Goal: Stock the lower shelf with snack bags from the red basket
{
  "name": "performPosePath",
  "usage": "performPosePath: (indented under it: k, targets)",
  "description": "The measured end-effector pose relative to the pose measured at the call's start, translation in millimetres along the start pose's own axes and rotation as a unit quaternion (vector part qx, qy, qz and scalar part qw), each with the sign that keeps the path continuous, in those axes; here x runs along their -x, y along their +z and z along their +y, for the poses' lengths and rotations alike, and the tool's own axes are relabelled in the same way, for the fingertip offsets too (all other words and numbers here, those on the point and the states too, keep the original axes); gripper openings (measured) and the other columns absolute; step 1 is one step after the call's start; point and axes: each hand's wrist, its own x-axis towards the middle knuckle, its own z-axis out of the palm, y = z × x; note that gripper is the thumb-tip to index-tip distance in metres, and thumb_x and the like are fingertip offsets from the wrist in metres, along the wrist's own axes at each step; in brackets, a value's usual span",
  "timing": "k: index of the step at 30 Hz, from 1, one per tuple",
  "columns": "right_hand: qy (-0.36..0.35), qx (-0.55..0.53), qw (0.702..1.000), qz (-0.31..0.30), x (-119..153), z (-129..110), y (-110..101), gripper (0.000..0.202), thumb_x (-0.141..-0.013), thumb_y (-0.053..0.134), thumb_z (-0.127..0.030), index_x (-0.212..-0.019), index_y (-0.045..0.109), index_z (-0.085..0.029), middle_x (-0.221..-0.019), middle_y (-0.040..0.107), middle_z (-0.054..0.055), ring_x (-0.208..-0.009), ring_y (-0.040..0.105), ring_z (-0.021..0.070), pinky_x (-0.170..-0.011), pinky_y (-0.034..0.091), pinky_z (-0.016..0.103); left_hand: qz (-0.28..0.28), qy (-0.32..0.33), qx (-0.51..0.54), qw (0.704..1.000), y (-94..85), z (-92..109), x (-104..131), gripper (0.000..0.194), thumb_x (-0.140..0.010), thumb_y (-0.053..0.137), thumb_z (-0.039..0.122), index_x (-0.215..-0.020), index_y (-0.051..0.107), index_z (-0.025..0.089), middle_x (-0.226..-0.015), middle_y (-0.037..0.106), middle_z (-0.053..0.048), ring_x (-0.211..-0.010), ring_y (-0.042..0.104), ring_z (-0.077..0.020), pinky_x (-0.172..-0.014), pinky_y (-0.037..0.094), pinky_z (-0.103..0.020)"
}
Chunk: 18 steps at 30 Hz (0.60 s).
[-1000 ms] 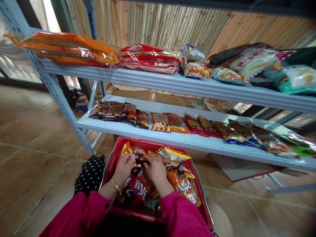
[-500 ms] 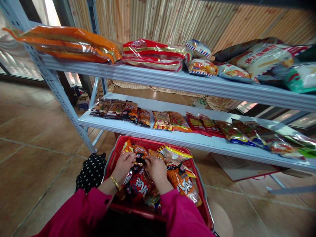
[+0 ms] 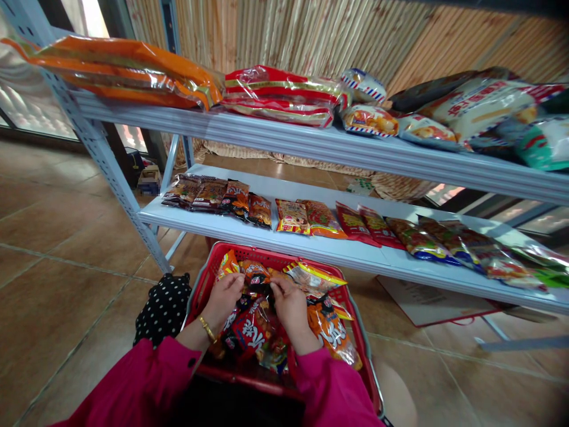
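A red basket [image 3: 249,252] holds several snack bags. Over its left part, my left hand [image 3: 224,299] has its fingers pinched together at the left edge of an orange-and-black bag [image 3: 256,274]. My right hand [image 3: 290,305] is closed, thumb and fingertips at that bag's right edge. Below and between the hands lies a red bag [image 3: 251,332]. To the right of my right hand sits an orange bag [image 3: 333,332], with a clear-and-yellow bag [image 3: 313,277] above it.
Behind the basket, a lower shelf [image 3: 213,228] carries a row of snack bags. Larger bags lie on the upper shelf [image 3: 267,139]. Black polka-dot cloth [image 3: 162,308] is left of the basket; a white board [image 3: 435,301] lies under the shelf at right.
My right hand has shifted slightly right, and more of the orange-and-black bag shows between my hands. My left hand has barely moved.
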Motion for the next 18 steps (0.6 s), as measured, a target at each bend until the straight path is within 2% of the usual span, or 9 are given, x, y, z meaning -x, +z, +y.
performPosePath:
  k: [4, 8, 15, 18]
  targets:
    - [-0.005, -0.075, 0.996, 0.044, -1.2, 2.8, -8.7, 0.021, -0.082, 0.052, -0.027, -0.087, 0.072, -0.021, -0.09, 0.074, 0.008, -0.085, 0.068, 0.0238, -0.082, 0.051, 0.039, -0.021, -0.012, 0.017, 1.0, 1.1, -2.2, 1.8, 0.044, -0.07, 0.07, 0.05, -0.097, 0.063, 0.017, -0.102, 0.066, -0.009, -0.106, 0.059, -0.0249, -0.094, 0.042, -0.039]
    - [0.0, -0.124, 0.99, 0.06, -0.3, -0.3, -19.0, 0.019, -0.082, 0.054, -0.03, -0.087, 0.071, -0.022, -0.089, 0.074, 0.006, -0.086, 0.067, 0.0232, -0.084, 0.05, 0.04, -0.051, -0.035, 0.061, 0.996, 2.4, -3.4, 2.2, 0.049, -0.067, 0.073, 0.052, -0.097, 0.063, 0.015, -0.106, 0.066, -0.011, -0.109, 0.059, -0.025, -0.099, 0.04, -0.04]
    - [0.014, -0.181, 0.981, 0.071, 2.6, -2.3, -33.7, 0.019, -0.082, 0.057, -0.031, -0.091, 0.071, -0.023, -0.095, 0.073, 0.006, -0.093, 0.065, 0.0235, -0.09, 0.047, 0.042, -0.052, -0.067, 0.141, 0.986, 8.3, 3.8, 4.7, 0.033, -0.078, 0.07, 0.04, -0.099, 0.063, 0.016, -0.123, 0.061, -0.017, -0.119, 0.055, -0.0252, -0.104, 0.039, -0.039]
    - [-0.002, -0.216, 0.973, 0.075, 0.9, 2.0, -40.3, 0.017, -0.083, 0.057, -0.032, -0.089, 0.071, -0.024, -0.098, 0.072, 0.006, -0.096, 0.064, 0.0234, -0.094, 0.045, 0.044, -0.069, -0.088, 0.18, 0.977, 10.1, 10.5, 7.5, 0.032, -0.083, 0.064, 0.042, -0.102, 0.062, 0.017, -0.123, 0.062, -0.016, -0.117, 0.058, -0.0251, -0.105, 0.039, -0.04]
